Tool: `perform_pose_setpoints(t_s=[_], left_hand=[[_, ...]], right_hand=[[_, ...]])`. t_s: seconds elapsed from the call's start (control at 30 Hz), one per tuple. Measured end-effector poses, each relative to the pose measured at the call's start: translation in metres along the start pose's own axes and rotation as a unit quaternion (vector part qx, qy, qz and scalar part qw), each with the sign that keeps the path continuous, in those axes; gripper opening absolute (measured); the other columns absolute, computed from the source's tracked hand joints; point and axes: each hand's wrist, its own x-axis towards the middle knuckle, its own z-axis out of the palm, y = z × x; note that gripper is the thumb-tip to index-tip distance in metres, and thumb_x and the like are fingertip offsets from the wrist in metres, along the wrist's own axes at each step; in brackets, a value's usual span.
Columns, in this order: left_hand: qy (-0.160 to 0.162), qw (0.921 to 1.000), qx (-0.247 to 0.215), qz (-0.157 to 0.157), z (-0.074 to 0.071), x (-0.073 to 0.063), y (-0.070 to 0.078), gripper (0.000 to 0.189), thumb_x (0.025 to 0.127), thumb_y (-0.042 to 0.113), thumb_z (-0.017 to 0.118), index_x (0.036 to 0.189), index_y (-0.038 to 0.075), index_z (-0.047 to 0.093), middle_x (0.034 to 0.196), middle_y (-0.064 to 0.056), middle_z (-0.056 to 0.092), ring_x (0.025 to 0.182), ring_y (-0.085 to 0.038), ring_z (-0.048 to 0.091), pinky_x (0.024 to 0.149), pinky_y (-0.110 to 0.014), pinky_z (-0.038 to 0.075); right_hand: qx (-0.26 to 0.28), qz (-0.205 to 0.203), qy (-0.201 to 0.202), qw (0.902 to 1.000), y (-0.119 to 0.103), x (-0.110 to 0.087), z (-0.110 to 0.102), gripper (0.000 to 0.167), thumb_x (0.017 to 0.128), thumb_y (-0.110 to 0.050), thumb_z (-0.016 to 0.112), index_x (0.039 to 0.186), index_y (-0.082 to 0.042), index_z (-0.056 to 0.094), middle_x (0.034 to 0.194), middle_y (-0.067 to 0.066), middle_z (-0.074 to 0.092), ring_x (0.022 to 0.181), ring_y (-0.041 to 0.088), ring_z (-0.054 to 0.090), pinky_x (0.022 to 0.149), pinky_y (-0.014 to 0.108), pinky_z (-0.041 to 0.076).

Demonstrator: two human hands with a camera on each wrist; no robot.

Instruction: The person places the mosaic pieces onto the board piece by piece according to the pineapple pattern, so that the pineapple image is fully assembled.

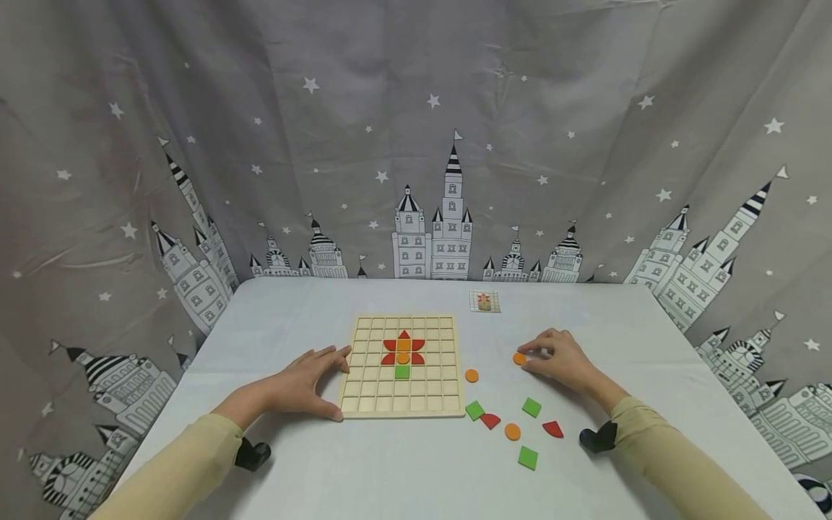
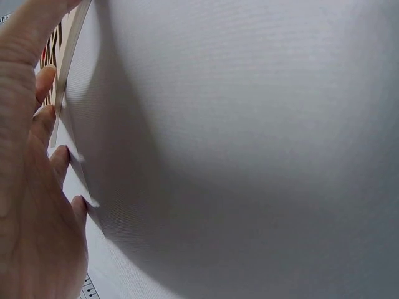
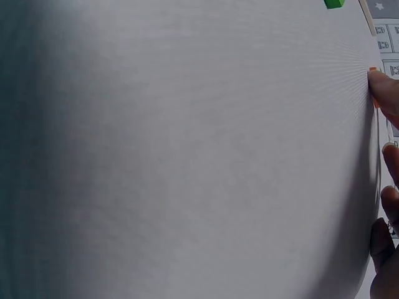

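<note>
A pale wooden grid board (image 1: 370,397) lies flat on the white table. On it sit a red triangle (image 1: 404,334), an orange square (image 1: 404,345), several red quarter-circle pieces, an orange disc (image 1: 404,358) and a green square (image 1: 402,372). My left hand (image 1: 301,384) rests along the board's left side, fingers spread, the thumb by the near left corner. To the right of the board, my right hand (image 1: 562,361) pinches another orange disc (image 1: 518,359) between thumb and fingertips, low over the table. In the right wrist view the thumb (image 3: 383,90) overlaps that disc's orange edge.
Loose pieces lie right of the board: two orange discs (image 1: 471,375), several green squares (image 1: 531,407) and red quarter-circles (image 1: 553,429). A small picture card (image 1: 484,301) is beyond the board. A grey curtain (image 1: 364,144) with castles hangs behind the table.
</note>
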Motion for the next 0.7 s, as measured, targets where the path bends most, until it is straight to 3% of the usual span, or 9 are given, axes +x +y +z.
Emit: perform_pose_setpoints(t_s=[0.7], left_hand=[[0.001,1.0000,0.003,0.003,0.0002,0.0002,-0.0004,0.076,0.071,0.066,0.084,0.124,0.023,0.053,0.166,-0.009,0.031,0.151,-0.044,0.022,0.122,-0.064,0.011]], right_hand=[[0.010,-0.005,-0.001,0.9999,0.0028,0.0052,0.0013,0.021,0.087,-0.031,0.082,0.107,-0.023,0.080,0.111,0.002,0.060,0.112,0.029,0.045,0.091,0.049,0.040]])
